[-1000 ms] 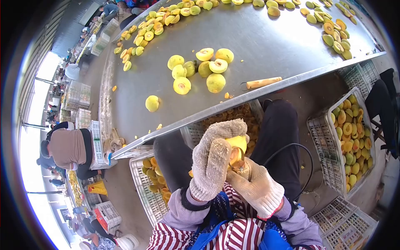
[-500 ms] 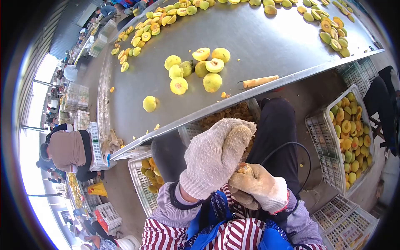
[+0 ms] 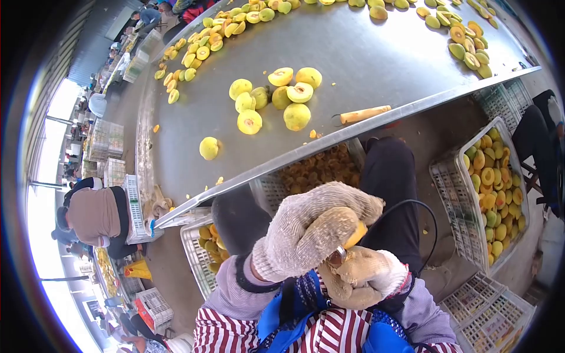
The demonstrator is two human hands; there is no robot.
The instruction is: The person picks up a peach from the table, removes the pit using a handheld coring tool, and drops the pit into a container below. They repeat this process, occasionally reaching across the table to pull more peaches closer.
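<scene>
My left hand (image 3: 309, 229), in a pale knitted glove, is closed around a yellow peach piece (image 3: 355, 235), mostly hidden by the fingers. Just below it, my right hand (image 3: 360, 276), in a stained glove, grips a small tool with a shiny metal end (image 3: 336, 257); the rest of that tool is covered by the fingers. Both hands meet above my lap. On the metal table (image 3: 194, 138) in front lie several yellow-green peach halves (image 3: 297, 116). A wooden-handled tool with a thin wire loop (image 3: 365, 114) rests near the table's edge.
A crate of peach pieces (image 3: 435, 170) stands at my right, another crate (image 3: 191, 250) at my left. Beneath the table edge is a crate of brownish scraps (image 3: 321, 170). More halves (image 3: 200, 53) lie across the far table. A person in brown (image 3: 94, 212) works at the left.
My left hand has turned and shifted slightly right, so the yellow peach piece now shows. My right hand has rotated beneath it, and the tool's metal end has come into view.
</scene>
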